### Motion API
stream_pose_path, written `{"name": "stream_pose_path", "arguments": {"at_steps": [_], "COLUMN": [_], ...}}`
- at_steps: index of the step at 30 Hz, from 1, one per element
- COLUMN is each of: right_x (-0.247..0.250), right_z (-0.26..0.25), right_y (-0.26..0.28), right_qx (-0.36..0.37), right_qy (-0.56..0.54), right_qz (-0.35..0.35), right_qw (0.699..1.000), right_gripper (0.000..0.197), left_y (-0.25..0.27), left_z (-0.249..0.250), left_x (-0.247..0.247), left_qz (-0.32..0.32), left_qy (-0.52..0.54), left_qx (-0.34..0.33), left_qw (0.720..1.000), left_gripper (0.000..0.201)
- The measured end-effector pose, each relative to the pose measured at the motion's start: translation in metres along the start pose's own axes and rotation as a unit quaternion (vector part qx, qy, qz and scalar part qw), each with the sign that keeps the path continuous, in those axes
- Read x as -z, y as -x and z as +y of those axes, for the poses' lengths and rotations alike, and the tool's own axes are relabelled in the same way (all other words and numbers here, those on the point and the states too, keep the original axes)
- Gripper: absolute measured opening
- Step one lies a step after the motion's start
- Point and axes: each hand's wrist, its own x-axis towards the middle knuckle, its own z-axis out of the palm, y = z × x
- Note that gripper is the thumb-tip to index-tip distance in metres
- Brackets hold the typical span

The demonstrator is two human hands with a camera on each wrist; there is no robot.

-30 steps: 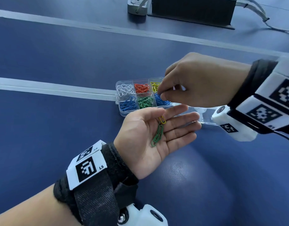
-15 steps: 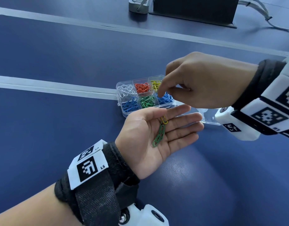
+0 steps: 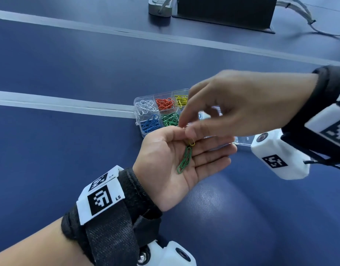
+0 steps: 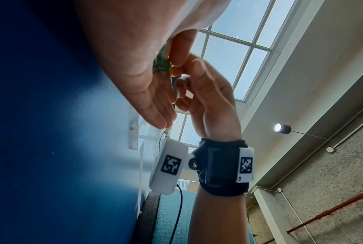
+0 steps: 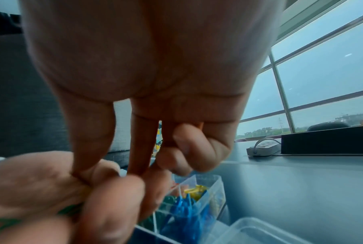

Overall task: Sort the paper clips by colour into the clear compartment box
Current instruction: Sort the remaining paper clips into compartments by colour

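The green paper clips [image 3: 184, 159] lie in a short chain across the upturned palm of the left hand [image 3: 176, 162], and a yellow paper clip [image 3: 191, 142] sits at their 12 o'clock end, over the base of the fingers; the left hand is flat and relaxed, fingers straight, gripping nothing, only carrying the clips; the right hand [image 3: 240, 104] reaches in from 3 o'clock, its forefinger and thumb lowered onto the top of the yellow paper clip, though the head view is blurred there and whether they have actually closed on it cannot be told; in the right wrist view the other fingers [image 5: 199, 145] are curled toward the palm. The clear compartment box [image 3: 144, 131] rests on the tabletop [image 3: 69, 64] just at 12 o'clock of the left hand, lid open and lying out toward 3 o'clock; its far row holds white, red and yellow clips, its near row blue and green, with one cell hidden behind the right hand. At 12 o'clock, far back on the tabletop, stand a black box [image 3: 224, 12] and a grey power strip [image 3: 159, 6]; cables [image 3: 299, 8] trail off at 1 o'clock.
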Motion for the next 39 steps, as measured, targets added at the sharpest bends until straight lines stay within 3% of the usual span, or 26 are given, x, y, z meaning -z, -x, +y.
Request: {"name": "stream_pose_path", "arguments": {"at_steps": [2, 5, 11, 15, 18, 23, 26, 33, 36, 39], "right_x": [-0.005, -0.008, -0.009, 0.002, 0.008, 0.001, 0.002, 0.006, 0.004, 0.006], "right_z": [-0.002, -0.001, -0.001, 0.001, 0.006, 0.015, 0.015, 0.017, 0.016, 0.004], "right_y": [-0.001, -0.005, -0.006, -0.007, -0.017, -0.033, -0.034, -0.024, -0.017, -0.006], "right_qx": [-0.001, -0.008, -0.01, -0.033, -0.094, -0.16, -0.166, -0.103, -0.049, 0.031], "right_qy": [0.006, -0.006, -0.009, -0.006, 0.049, 0.091, 0.087, 0.08, 0.086, 0.018], "right_qz": [-0.04, -0.02, -0.043, 0.027, 0.09, 0.056, 0.078, 0.141, 0.134, 0.098], "right_qw": [0.999, 1.0, 0.999, 0.999, 0.99, 0.981, 0.979, 0.981, 0.986, 0.995], "right_gripper": [0.031, 0.029, 0.032, 0.04, 0.043, 0.046, 0.047, 0.022, 0.018, 0.016], "left_y": [0.0, 0.0, 0.0, 0.001, 0.002, 0.001, 0.001, 0.001, 0.0, 0.0], "left_z": [0.0, 0.0, -0.001, 0.001, 0.002, 0.004, 0.005, 0.004, 0.003, 0.002], "left_x": [0.0, 0.0, 0.001, 0.001, 0.002, 0.002, 0.002, 0.004, 0.004, 0.005], "left_qz": [-0.003, -0.005, -0.008, -0.016, -0.014, -0.009, -0.008, -0.012, -0.009, -0.001], "left_qy": [0.002, 0.003, -0.004, 0.008, 0.03, 0.033, 0.042, 0.048, 0.048, 0.045], "left_qx": [-0.006, -0.007, -0.001, 0.005, 0.006, 0.011, 0.007, 0.001, -0.001, -0.006], "left_qw": [1.0, 1.0, 1.0, 1.0, 0.999, 0.999, 0.999, 0.999, 0.999, 0.999], "left_gripper": [0.042, 0.044, 0.048, 0.047, 0.05, 0.051, 0.051, 0.051, 0.053, 0.054]}}
